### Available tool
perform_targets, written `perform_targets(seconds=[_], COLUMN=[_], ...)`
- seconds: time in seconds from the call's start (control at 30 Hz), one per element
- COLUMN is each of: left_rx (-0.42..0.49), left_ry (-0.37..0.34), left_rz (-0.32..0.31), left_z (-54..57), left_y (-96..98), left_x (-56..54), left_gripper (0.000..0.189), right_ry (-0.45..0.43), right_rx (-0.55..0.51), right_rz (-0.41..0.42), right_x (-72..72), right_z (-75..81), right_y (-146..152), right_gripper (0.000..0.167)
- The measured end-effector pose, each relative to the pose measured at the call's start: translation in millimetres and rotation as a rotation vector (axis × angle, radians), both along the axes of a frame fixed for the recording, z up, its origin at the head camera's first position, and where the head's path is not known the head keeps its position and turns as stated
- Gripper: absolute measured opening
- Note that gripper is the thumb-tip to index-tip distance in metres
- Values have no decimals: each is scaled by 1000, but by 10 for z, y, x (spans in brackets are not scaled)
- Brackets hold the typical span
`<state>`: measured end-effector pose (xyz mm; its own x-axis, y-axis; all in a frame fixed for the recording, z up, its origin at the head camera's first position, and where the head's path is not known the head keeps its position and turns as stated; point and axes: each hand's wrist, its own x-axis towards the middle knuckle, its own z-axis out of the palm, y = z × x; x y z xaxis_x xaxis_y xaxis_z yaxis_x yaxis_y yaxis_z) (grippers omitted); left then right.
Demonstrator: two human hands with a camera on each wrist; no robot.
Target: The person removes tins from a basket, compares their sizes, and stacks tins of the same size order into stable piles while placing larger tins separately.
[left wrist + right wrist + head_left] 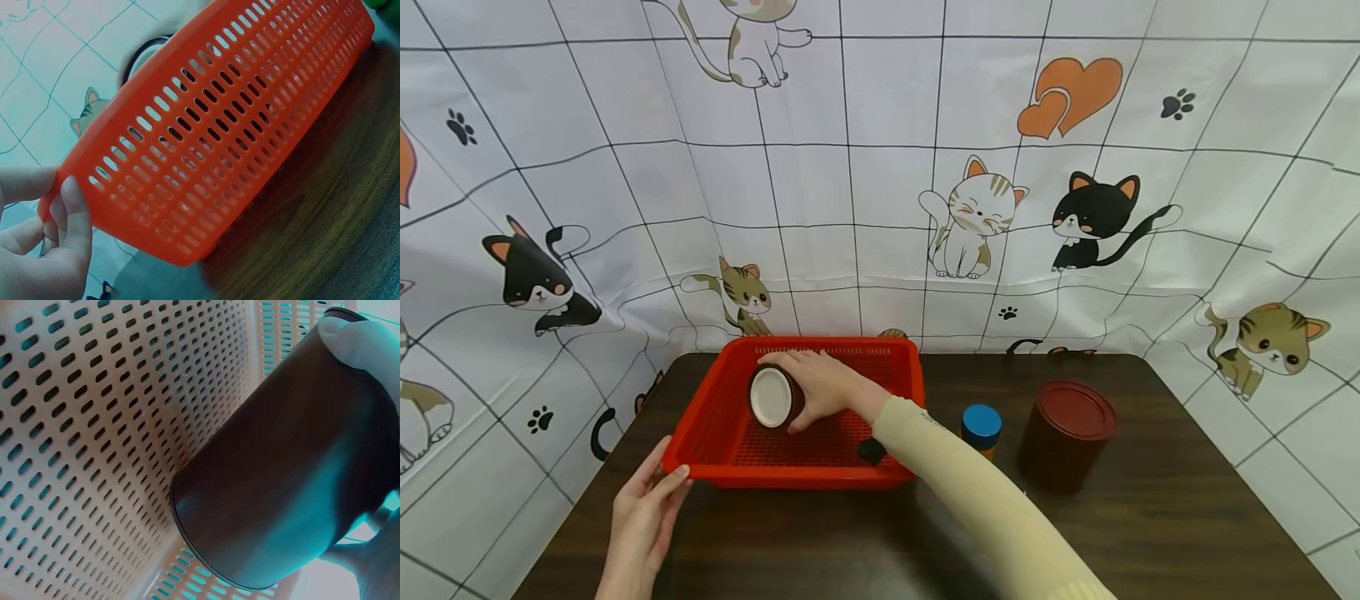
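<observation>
A red perforated plastic basket [722,479] stands on the dark wooden table. My left hand [643,512] pinches its front left corner, thumb and fingers on either side of the rim in the left wrist view. Inside the basket, my right hand [823,385] grips a dark brown cylindrical canister [796,398] from above. The canister is tilted, and its pale round end faces the front left. In the right wrist view the canister's smooth side [275,462] slants over the basket's slotted surface; I cannot tell whether it touches.
A small black object [872,451] lies in the basket's front right, partly behind my sleeve. Right of the basket stand a blue-lidded bottle [981,423], partly hidden by my arm, and a brown canister with a dark red lid [1066,437]. A cat-patterned white sheet [880,183] hangs behind.
</observation>
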<state>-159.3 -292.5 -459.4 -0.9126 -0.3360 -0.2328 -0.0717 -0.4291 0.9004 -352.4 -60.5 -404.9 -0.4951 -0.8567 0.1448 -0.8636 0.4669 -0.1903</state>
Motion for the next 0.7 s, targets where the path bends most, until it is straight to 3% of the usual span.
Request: perform_targets(seconds=[0.27,0.43,0.7], left_rx=[25,19,8], left_ry=[48,48,27], left_rz=[11,9,14], left_z=[-11,-20,-16], left_y=[7,-2,-14], left_x=[23,19,17], left_gripper=[73,73,74], right_ry=[-63,-43,-90], right_rx=[-73,-62,-109], right_rz=[-12,4,10], right_x=[1,-4,-23], right_z=[-37,-41,-8], right_y=[29,32,80], right_gripper=[106,106,110])
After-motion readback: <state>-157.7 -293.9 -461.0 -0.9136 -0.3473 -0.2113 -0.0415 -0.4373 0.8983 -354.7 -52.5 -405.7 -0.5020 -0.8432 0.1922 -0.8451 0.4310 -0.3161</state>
